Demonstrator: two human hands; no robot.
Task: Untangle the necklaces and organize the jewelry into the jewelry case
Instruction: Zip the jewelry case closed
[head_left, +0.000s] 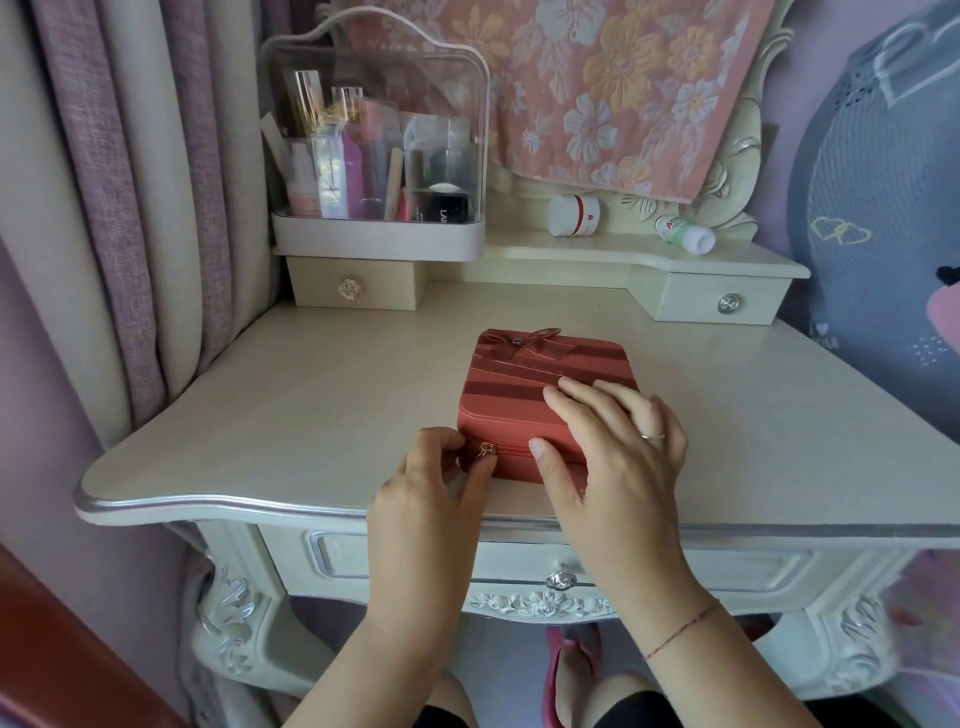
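Red striped fabric jewelry case with a bow (519, 395) sits zipped shut near the front edge of the cream surface (260, 415), centre. Grip of left hand (431, 493) pinches the gold zipper pull (487, 449) at the case's front-left corner. The right hand (618, 452) lies flat on the lid, grip relaxed, holding nothing. No necklaces in view. Task looks barely begun: opening, untangling and sorting are all left.

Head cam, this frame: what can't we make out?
Inside the jewelry case: head view, lid closed; no necklaces visible.
The zipper pull: fingers of the left hand crowd it; pinch or touch unclear.
Case's front right corner: under the right hand.
Labels in the organizer: blurred behind its clear cover.
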